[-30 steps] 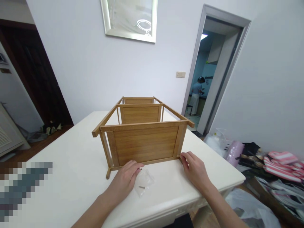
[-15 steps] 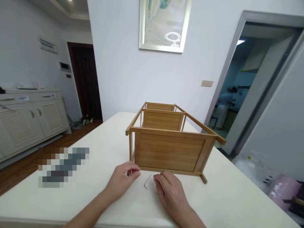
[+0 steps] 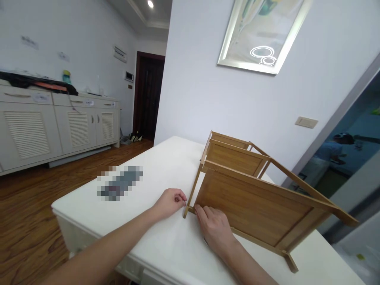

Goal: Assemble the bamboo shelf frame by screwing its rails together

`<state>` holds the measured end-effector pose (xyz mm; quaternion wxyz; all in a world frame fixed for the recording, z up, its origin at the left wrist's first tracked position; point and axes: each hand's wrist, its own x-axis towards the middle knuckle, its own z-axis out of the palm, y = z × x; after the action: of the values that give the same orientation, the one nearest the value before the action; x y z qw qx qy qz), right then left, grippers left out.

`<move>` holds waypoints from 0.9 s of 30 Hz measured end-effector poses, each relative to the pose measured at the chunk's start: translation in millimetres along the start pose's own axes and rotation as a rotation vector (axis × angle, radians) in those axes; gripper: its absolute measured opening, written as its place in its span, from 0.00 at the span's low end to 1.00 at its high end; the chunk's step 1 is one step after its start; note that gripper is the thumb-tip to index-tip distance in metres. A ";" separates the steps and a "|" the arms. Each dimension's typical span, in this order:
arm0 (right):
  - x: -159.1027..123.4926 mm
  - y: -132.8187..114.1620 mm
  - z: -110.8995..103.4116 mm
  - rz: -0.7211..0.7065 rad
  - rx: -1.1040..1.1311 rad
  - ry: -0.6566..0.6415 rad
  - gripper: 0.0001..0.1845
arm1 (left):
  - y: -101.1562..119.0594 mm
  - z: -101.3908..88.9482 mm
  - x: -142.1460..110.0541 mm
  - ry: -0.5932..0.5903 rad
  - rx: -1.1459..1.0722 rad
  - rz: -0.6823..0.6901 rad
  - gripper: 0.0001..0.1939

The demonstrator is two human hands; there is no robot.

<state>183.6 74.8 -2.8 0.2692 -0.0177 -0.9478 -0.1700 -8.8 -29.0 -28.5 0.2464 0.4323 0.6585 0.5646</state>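
A wooden shelf rack (image 3: pixel 252 206) lies on its side on the white table (image 3: pixel 142 237), its panels facing me. My left hand (image 3: pixel 170 204) is just left of the rack's near left leg end, thumb and fingers curled together. Whatever is between those fingertips, if anything, is too small to make out. Against the lower rail near that same corner is my right hand (image 3: pixel 214 227), fingers bent and pressed together. Its fingertips are partly hidden, and I cannot tell what they hold. The hex key seen earlier on the table does not show clearly now.
A blurred-out dark object (image 3: pixel 120 183) lies on the table's left part. Beyond the wooden floor stands a white cabinet (image 3: pixel 65 122) with things on top. A framed picture (image 3: pixel 225 47) hangs on the wall. Through the doorway at right, a person (image 3: pixel 329 152) is visible.
The view has turned left, so the rack appears farther right and tilted. Both hands have moved toward the rack's near left corner. The hex key between them is no longer clearly visible.
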 end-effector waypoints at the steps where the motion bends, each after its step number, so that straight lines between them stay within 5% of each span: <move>1: 0.3 -0.2 1.1 -0.001 -0.010 -0.010 0.16 | -0.7 0.0 0.1 -0.009 0.008 0.004 0.06; 8: 4.9 -6.4 -9.2 0.042 -0.205 -0.297 0.34 | -2.5 -0.4 0.2 -0.037 0.093 0.018 0.06; 13: 12.2 -14.3 -19.8 0.092 -0.231 -0.452 0.33 | 1.6 -1.9 -1.4 -0.006 0.252 0.033 0.07; 27: 15.2 -15.5 -27.8 0.166 -0.134 -0.557 0.32 | 12.6 -3.4 -8.3 -0.001 0.598 0.131 0.07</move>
<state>182.7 50.1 22.4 0.0100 -0.1588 -0.9671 -0.1983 -3.7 -37.9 -16.9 0.0716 0.5273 0.7662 0.3603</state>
